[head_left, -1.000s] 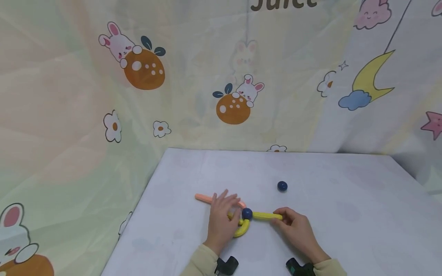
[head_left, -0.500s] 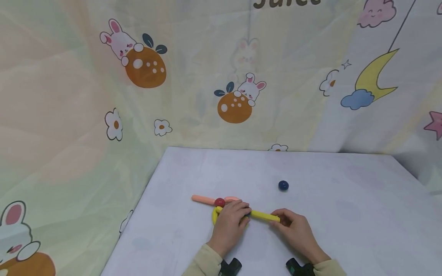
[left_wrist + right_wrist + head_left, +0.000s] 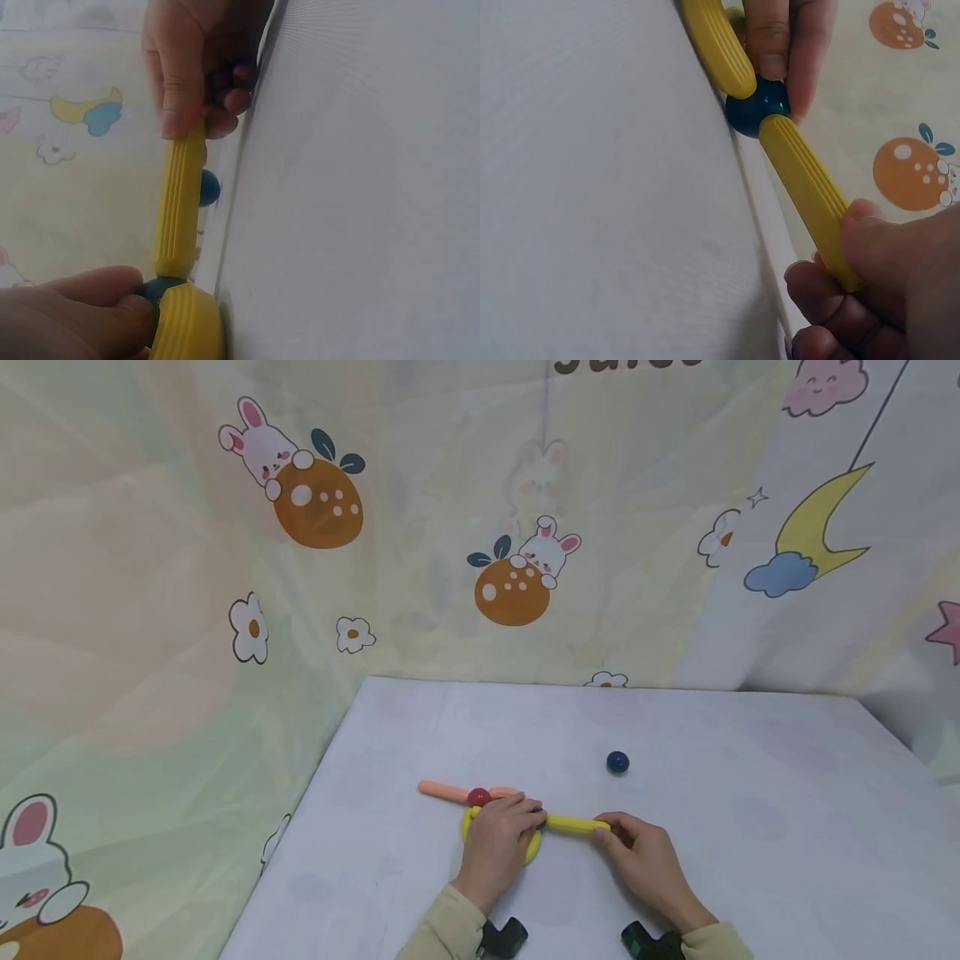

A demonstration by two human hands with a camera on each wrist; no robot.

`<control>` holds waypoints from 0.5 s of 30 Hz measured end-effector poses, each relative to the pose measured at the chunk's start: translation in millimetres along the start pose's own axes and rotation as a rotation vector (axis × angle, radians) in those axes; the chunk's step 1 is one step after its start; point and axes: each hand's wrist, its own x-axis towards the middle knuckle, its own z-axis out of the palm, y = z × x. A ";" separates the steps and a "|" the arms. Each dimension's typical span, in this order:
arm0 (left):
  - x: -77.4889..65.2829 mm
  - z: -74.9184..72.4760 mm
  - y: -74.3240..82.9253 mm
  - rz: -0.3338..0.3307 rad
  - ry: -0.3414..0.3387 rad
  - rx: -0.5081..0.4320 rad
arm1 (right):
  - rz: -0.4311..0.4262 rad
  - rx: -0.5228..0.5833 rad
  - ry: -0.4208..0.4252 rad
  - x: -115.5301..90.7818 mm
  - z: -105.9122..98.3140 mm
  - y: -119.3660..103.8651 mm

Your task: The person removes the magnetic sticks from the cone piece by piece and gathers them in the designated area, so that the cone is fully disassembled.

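Observation:
My left hand pinches a dark blue ball between thumb and fingers, as both wrist views show. Joined to that ball is a straight yellow ridged rod, probably of a magnetic building set. The rod's far end is pinched by thumb and fingers of my right hand. A curved yellow rod meets the same ball, partly covered by the left hand in the head view. Beyond that hand, a red ball sits between an orange rod and a second orange piece.
A separate dark blue ball lies on the white tabletop, farther back than the joined pieces. Behind the table hangs a printed cloth. Dark wrist devices are worn on both wrists.
The left hand has shifted right, from over the yellow pieces onto the blue ball, uncovering the red ball. The right hand keeps the rod's end; the rod tilted and then levelled out.

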 end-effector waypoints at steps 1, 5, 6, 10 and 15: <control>0.3 -0.4 -0.6 0.007 0.010 0.002 | 0.009 0.008 0.000 0.8 -0.9 0.8; -0.4 -1.0 -5.6 -0.008 0.058 0.024 | 0.069 0.063 0.005 5.1 -9.5 7.7; -0.5 -1.0 -6.9 -0.012 0.067 0.025 | 0.092 0.083 0.008 6.5 -12.7 10.2; -1.7 0.3 -10.1 -0.019 0.096 0.005 | 0.140 0.135 0.025 11.0 -24.8 19.1; -2.2 0.1 -9.2 -0.013 0.111 -0.013 | 0.094 0.071 0.130 18.6 -41.0 32.9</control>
